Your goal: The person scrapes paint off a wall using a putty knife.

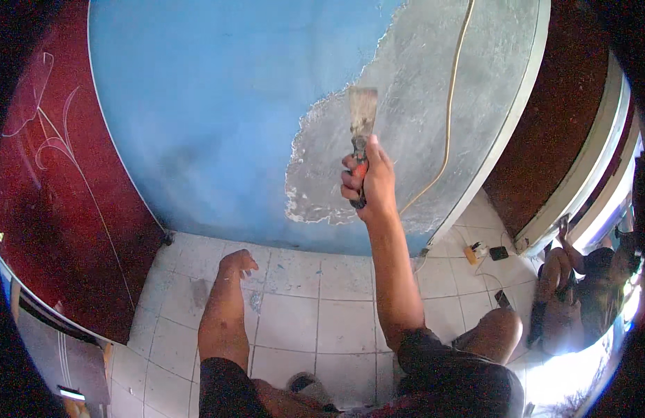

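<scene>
My right hand point(370, 175) is wrapped round the dark and orange handle of a putty knife point(363, 104), thumb along it and the wide, worn blade pointing up. The blade stands in front of the bare grey patch point(413, 97) of the wall; whether it touches I cannot tell. Blue paint point(218, 104) covers the wall to the left, ending in a ragged, flaky white edge. Low on the left, my left hand point(239, 262) hangs over the tiles with its fingers loosely bent and apart, holding nothing.
A beige cable point(450, 104) runs down the grey patch. On the white tiled floor point(287, 320) lie paint flakes, a yellow power strip point(471, 255), a black adapter point(499, 253) and a phone point(503, 299). Another person point(580, 279) sits at the right. A dark red panel point(64, 160) stands left.
</scene>
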Available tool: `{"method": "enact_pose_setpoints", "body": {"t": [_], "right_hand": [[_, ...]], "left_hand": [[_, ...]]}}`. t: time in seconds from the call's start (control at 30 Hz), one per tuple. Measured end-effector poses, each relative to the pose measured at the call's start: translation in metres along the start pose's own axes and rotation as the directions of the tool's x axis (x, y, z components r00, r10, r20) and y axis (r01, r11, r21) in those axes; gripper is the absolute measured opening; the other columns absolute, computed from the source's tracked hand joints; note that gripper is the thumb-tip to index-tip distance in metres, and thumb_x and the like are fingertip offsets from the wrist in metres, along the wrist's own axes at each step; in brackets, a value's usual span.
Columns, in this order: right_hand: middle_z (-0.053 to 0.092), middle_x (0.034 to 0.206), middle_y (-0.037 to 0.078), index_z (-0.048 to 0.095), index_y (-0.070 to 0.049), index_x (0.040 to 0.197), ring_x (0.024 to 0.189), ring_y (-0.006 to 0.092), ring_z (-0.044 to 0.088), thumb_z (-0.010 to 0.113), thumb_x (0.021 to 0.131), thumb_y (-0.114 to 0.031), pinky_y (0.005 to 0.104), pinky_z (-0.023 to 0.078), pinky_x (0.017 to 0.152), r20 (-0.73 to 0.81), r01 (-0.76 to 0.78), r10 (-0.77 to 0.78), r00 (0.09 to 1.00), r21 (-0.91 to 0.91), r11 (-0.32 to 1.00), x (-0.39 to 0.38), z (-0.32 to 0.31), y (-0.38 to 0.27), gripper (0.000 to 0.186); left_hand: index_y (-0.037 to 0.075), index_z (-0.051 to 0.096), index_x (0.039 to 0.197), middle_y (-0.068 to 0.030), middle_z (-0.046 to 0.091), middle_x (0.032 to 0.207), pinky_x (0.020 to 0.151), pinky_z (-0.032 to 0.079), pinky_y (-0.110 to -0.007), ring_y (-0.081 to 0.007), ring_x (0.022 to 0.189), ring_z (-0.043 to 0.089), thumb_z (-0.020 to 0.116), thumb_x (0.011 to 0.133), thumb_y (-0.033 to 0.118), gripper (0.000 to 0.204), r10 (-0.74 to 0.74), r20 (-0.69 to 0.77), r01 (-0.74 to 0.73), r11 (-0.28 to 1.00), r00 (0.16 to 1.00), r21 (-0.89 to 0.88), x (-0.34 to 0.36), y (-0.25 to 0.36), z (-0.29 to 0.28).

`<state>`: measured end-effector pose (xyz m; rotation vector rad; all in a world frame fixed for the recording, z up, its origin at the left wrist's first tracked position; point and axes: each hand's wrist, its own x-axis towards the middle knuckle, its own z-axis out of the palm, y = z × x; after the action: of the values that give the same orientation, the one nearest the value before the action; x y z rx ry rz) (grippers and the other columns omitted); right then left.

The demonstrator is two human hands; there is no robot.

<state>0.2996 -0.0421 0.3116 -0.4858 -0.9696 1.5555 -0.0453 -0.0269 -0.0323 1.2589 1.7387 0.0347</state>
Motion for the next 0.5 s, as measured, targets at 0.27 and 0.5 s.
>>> {"method": "enact_pose_setpoints", "body": {"t": [0.27,0.5], "right_hand": [[0.048,0.071,0.003,0.045,-0.013,0.106,0.048,0.0088,0.038,0.044,0.101,-0.041,0.0235,0.028,0.039,-0.040,0.109,-0.109,0.993,-0.009,0.994,0.014,0.000,-0.012,0.029],[0.048,0.071,0.002,0.047,-0.013,0.112,0.047,0.0082,0.037,0.043,0.101,-0.041,0.0236,0.028,0.038,-0.085,0.046,-0.047,0.995,-0.017,0.999,0.034,0.012,-0.002,0.030]], "left_hand": [[-0.004,0.065,0.102,-0.0151,0.071,0.096,0.067,0.056,-0.045,-0.0284,0.070,0.069,0.068,0.079,0.028,0.040,-0.014,0.031,0.011,0.996,0.999,0.088,-0.013,0.046,0.003],[-0.006,0.066,0.098,-0.0171,0.071,0.093,0.063,0.056,-0.046,-0.0278,0.070,0.070,0.068,0.080,0.026,0.037,0.004,-0.002,-0.004,0.999,1.000,0.055,-0.030,0.048,-0.004]]}}
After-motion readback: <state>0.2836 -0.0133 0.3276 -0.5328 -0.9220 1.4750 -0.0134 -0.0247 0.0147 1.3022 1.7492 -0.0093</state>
